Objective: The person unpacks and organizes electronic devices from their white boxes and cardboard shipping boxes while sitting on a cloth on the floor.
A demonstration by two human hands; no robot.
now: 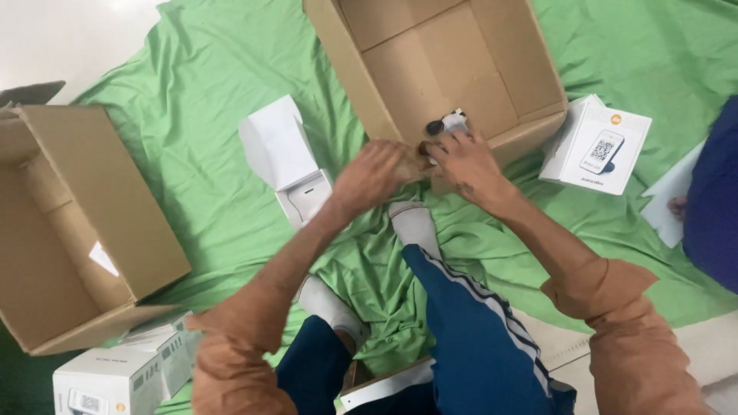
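Here, your left hand point(374, 175) and right hand point(467, 160) meet at the near wall of the open cardboard box point(461, 61) — fingers curled on a small black-and-white device point(447, 123). Whether either grip is fully closed, you cannot tell — the box sits on green cloth point(207, 84).

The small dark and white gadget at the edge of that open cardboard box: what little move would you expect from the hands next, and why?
Probably lowering the gadget onto the box floor. Both the left hand and right hand meet at the near wall, fingers around it, and the box looks otherwise bare.
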